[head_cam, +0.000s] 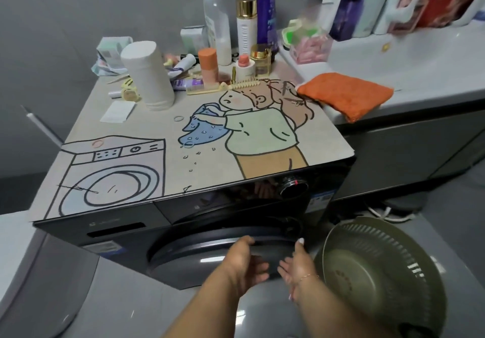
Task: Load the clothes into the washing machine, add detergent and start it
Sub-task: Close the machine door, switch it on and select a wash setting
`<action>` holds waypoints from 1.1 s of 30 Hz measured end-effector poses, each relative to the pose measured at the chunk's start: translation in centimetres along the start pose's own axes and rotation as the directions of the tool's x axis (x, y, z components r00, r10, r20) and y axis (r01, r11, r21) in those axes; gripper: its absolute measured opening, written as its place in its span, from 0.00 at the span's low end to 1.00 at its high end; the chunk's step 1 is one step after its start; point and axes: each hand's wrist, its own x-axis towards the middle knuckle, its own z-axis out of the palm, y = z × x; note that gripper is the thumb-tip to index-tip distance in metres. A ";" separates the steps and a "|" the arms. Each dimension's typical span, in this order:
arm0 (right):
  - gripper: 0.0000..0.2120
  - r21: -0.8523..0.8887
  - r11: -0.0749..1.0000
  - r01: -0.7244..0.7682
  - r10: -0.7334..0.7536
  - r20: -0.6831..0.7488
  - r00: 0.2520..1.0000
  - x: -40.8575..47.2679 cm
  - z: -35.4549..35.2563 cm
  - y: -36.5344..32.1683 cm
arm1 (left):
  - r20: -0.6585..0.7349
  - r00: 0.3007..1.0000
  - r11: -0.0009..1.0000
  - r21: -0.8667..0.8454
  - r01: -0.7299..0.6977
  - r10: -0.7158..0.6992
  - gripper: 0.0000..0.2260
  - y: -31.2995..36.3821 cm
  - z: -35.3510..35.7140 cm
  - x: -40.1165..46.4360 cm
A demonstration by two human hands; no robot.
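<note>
the round door (210, 252) of the dark washing machine (126, 228) is being handled at its upper rim by both hands. the left hand (242, 261) is being curled over the rim, with the fingers tucked behind the edge and gripping it; the right hand (296, 264) is being held just beside it with fingers loosely spread, the thumb raised, nothing being pinched. whether the door is being latched or left slightly ajar cannot be told.

no clothes are being shown anywhere outside the drum, and the green basket (380, 272) on the floor beside the machine is being seen empty, so loading is being judged as most likely done. the drum's inside is being hidden by the door. the detergent drawer (116, 228) is being seen closed and the control dial (294, 186) untouched, so detergent and the start are being judged as left to do.
</note>
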 end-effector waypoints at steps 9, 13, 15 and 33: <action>0.35 0.183 0.978 -0.099 0.074 0.140 0.987 -0.3 3.0 -4.0 | 0.004 1.000 0.963 -0.270 0.001 0.000 0.10 2.0 3.6 0.9; 0.35 0.218 0.964 -0.151 0.115 0.171 0.979 0.7 3.6 -4.2 | -0.017 1.000 0.957 -0.288 -0.007 0.003 0.11 2.8 3.7 0.9; 0.34 0.261 0.953 -0.156 0.111 0.176 0.978 1.2 3.9 -4.7 | 0.001 1.000 0.944 -0.331 -0.012 0.013 0.11 3.3 3.7 1.3; 0.14 -0.244 0.725 0.645 -0.671 -0.033 0.741 -3.3 0.4 -4.7 | 0.124 0.863 0.828 0.244 -0.504 0.489 0.07 4.0 0.8 -6.1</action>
